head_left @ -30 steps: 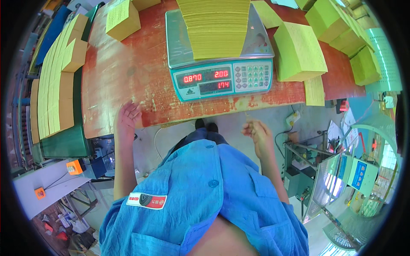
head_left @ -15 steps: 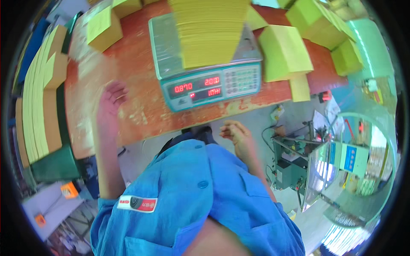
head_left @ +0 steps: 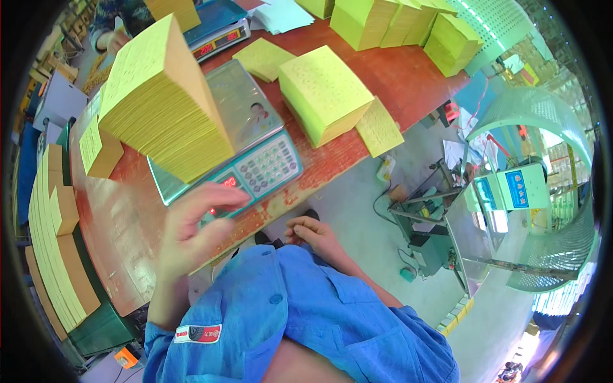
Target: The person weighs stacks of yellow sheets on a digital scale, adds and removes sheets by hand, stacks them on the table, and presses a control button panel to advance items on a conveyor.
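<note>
A tall stack of yellow paper sheets (head_left: 159,102) stands on the digital scale (head_left: 268,172), toward the left of its metal pan. In front of the stack, my left hand (head_left: 201,220) is open, thumb and fingers apart, over the left part of the scale's panel. It covers much of the red display; whether it touches the panel I cannot tell. My right hand (head_left: 313,233) hangs by my waist, off the table's front edge, its fingers curled in with nothing visible in them. Right of the scale a shorter yellow paper stack (head_left: 325,92) rests partly over a loose yellow bundle (head_left: 381,127).
More yellow stacks (head_left: 364,25) line the red table (head_left: 128,236) at the back right. Behind is a second scale (head_left: 223,38), near another person's hand (head_left: 113,43). Several long yellow stacks (head_left: 57,249) stand at left. Right of the table is a machine with a curved green guard (head_left: 523,108).
My left hand has moved right, in front of the scale's display. The view has turned, so the scale and stack now appear farther left and tilted. My right hand stays low, its fingers more curled.
</note>
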Available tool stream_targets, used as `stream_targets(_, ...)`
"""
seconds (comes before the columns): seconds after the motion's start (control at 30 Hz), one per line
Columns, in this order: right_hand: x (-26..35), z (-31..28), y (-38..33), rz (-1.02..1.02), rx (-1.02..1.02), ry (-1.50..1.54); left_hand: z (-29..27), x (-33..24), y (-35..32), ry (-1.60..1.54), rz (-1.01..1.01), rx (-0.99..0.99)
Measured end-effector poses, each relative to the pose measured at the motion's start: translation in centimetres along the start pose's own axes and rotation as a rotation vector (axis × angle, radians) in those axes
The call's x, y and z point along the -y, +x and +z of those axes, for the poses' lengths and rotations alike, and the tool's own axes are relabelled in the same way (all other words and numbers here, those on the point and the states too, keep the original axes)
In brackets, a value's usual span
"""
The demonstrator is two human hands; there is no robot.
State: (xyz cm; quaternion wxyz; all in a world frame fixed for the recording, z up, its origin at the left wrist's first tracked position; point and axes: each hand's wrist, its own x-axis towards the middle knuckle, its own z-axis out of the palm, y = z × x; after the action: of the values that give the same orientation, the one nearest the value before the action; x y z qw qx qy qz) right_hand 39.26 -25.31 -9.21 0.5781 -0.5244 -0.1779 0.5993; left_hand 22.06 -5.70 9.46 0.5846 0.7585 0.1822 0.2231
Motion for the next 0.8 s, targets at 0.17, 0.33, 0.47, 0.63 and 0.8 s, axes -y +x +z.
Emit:
stream_targets(0.17,2.6,-4.2,1.2,0.012,0.078,-0.059,7.9,1.0,9.3,0.586,0.341,-0.038)
stream_targets(0.33,7.7,-9.3,0.1,-0.013,0.071,-0.332,12.2,1.6,14.8,0.629,0.246,0.122)
stream_targets(0.47,9.7,-8.9,2.4,0.091,0.324,-0.299,8.4,-1.2,9.1,0.397,0.327,-0.091)
stream_targets(0.63,10.3,-1.9,6.9,0.060,0.812,-0.647,-2.7,-0.2,-1.7,-0.021,-0.101,-0.798)
stream_targets(0.8,8.0,9.7,8.5,0.176,1.033,-0.595,-14.5,5.7,-13.8,-0.368,-0.160,-1.243)
